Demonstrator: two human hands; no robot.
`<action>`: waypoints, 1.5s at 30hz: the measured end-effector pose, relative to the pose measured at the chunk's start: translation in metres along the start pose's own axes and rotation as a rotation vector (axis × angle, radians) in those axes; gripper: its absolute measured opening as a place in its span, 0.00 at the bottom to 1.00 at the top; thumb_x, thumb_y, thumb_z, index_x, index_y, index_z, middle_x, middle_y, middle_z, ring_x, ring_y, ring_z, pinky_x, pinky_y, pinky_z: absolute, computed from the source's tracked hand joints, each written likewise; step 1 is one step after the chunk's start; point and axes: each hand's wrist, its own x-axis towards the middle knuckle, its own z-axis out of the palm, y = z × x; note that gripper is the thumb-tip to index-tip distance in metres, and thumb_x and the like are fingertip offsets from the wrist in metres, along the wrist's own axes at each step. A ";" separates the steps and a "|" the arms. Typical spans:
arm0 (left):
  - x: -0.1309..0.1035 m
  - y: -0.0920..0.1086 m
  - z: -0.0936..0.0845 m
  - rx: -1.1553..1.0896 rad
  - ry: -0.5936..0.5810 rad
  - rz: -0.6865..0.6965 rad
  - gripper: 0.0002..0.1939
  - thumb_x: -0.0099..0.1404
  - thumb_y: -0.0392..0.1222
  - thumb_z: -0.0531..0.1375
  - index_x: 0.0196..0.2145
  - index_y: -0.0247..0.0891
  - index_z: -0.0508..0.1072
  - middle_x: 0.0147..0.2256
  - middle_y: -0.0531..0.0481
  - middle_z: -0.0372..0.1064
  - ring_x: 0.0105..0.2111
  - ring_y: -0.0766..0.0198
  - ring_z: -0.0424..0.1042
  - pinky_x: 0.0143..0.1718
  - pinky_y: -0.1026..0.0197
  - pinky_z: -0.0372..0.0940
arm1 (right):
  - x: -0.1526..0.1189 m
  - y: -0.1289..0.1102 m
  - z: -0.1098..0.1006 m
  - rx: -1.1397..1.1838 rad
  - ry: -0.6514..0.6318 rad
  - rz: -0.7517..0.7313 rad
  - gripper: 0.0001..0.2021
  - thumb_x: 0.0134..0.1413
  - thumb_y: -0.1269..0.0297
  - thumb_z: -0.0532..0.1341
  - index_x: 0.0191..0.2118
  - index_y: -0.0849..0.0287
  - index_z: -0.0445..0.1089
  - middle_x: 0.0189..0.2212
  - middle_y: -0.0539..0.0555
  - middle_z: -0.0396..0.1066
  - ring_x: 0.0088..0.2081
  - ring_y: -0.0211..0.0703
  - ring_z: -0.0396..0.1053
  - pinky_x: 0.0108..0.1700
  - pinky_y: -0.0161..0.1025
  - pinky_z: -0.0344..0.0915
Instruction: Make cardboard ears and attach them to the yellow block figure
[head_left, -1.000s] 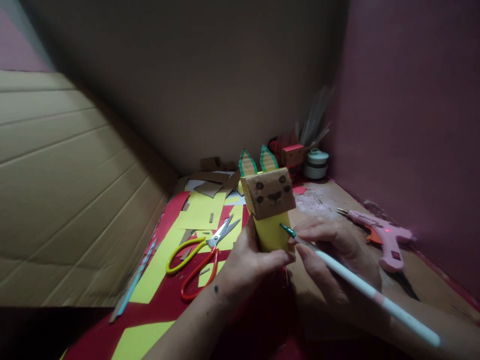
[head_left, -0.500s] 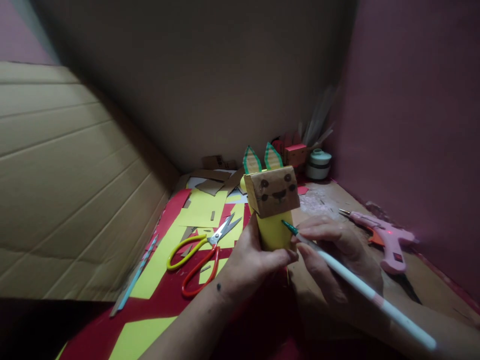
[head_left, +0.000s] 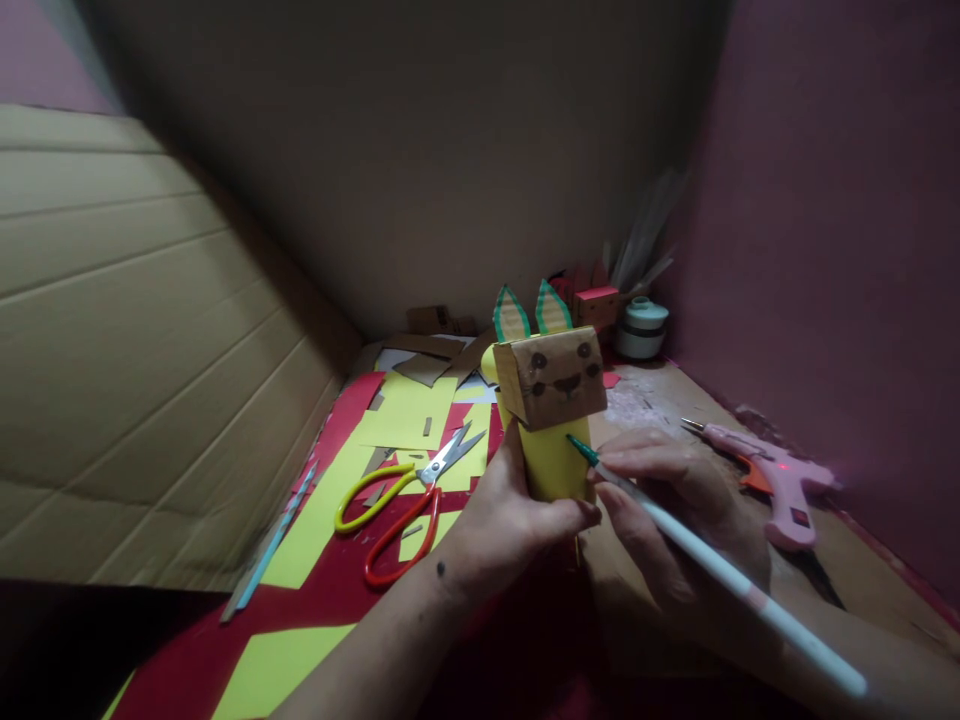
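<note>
A paper animal figure (head_left: 559,385) stands upright at the middle, with a brown box head, dark drawn face marks, green-edged pointed ears and a yellow body. My left hand (head_left: 510,520) is wrapped round the lower yellow body. Between the thumb and fingers of my right hand (head_left: 675,510) is a white paintbrush (head_left: 720,565). Its green tip is at the front of the yellow body, just below the head. Scissors (head_left: 431,480) with one yellow and one red handle lie left of my left hand.
A pink glue gun (head_left: 787,480) with a red light lies at the right. Yellow paper (head_left: 412,410), cardboard scraps and a striped stick (head_left: 281,535) lie left. A lidded pot (head_left: 641,328) and a pink-topped box (head_left: 596,305) stand behind. Tall cardboard (head_left: 150,350) leans at left.
The figure, both hands and the brush appear slightly shifted right, along with the whole view. Both grips are the same as before.
</note>
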 end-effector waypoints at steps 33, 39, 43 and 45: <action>0.000 0.006 -0.004 0.039 -0.124 0.014 0.30 0.49 0.25 0.62 0.49 0.34 0.59 0.33 0.51 0.67 0.34 0.65 0.67 0.34 0.65 0.64 | 0.007 -0.008 -0.002 0.034 -0.082 -0.090 0.13 0.50 0.82 0.59 0.40 0.60 0.68 0.34 0.51 0.67 0.37 0.37 0.68 0.38 0.36 0.64; -0.001 0.006 -0.004 0.080 -0.121 0.034 0.28 0.50 0.25 0.61 0.48 0.35 0.60 0.35 0.51 0.68 0.36 0.64 0.67 0.35 0.64 0.64 | 0.008 -0.008 -0.004 0.061 -0.130 -0.111 0.14 0.49 0.83 0.58 0.41 0.61 0.68 0.35 0.52 0.67 0.37 0.37 0.68 0.36 0.36 0.65; -0.001 0.005 -0.005 0.103 -0.118 0.051 0.28 0.50 0.27 0.62 0.48 0.35 0.60 0.38 0.48 0.68 0.39 0.60 0.67 0.38 0.60 0.64 | 0.009 -0.008 -0.006 0.088 -0.151 -0.100 0.14 0.49 0.83 0.58 0.40 0.62 0.68 0.34 0.53 0.66 0.35 0.38 0.68 0.34 0.37 0.65; 0.000 0.004 -0.006 0.094 -0.132 0.065 0.27 0.50 0.28 0.62 0.48 0.35 0.61 0.40 0.47 0.68 0.41 0.58 0.67 0.40 0.59 0.64 | 0.009 -0.009 -0.006 0.092 -0.153 -0.093 0.13 0.48 0.83 0.58 0.40 0.62 0.68 0.33 0.53 0.66 0.35 0.38 0.68 0.33 0.37 0.65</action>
